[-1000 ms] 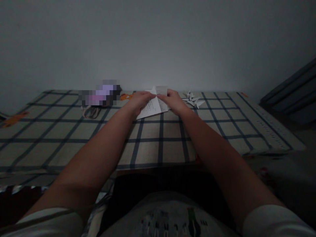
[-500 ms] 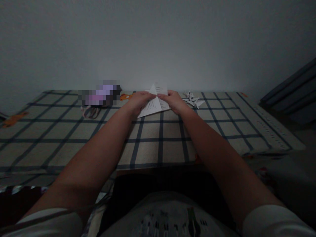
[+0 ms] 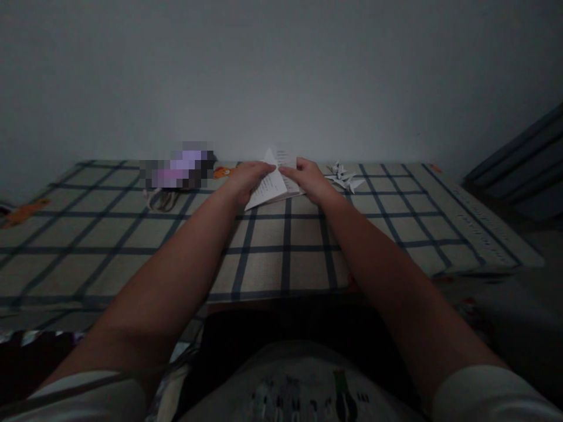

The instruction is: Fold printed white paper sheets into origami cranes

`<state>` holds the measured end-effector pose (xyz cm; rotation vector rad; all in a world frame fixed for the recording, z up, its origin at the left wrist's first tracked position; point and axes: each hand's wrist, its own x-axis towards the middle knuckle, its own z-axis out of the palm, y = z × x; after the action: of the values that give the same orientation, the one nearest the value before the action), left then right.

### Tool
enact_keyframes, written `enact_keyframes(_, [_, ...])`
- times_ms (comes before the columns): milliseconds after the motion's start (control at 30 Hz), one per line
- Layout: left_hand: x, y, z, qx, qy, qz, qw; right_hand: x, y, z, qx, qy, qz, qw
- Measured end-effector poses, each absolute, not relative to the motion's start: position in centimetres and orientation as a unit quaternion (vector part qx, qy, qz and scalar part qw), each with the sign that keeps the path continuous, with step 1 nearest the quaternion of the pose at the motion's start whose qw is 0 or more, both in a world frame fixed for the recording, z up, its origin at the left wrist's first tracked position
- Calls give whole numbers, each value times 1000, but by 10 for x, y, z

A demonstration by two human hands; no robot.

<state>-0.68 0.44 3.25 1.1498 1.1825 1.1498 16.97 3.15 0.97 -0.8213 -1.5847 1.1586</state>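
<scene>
A white printed sheet of paper (image 3: 273, 183), partly folded, lies far out on the checked cloth (image 3: 264, 258). Its far part stands up in a point between my hands. My left hand (image 3: 248, 179) pinches the paper from the left, fingers closed on the fold. From the right, my right hand (image 3: 308, 177) pinches the same fold, fingertips nearly meeting the left ones. Both forearms stretch forward over the cloth.
Small folded white paper shapes (image 3: 345, 176) lie just right of my right hand. A blurred purple object (image 3: 178, 167) with a looped cord (image 3: 160, 199) sits at the left. A plain wall rises behind. Dark furniture (image 3: 523, 170) stands at the right.
The raised far part of the paper has been folded up further into a sharper point. Both hands stay at the fold with only slight shifts.
</scene>
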Motion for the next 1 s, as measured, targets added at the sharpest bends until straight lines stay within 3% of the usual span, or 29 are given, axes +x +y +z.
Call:
enact_keyframes(367, [-10,0,34,507,497,441,549,172,37,3,-324,-638,530,456])
enact_keyframes(600, [-8,1,34,468,489,463,572,170,36,6,-346,-667,419,509])
enact_keyframes(1000, [-9,-1,35,496,506,443,548,174,40,1,-327,-633,526,465])
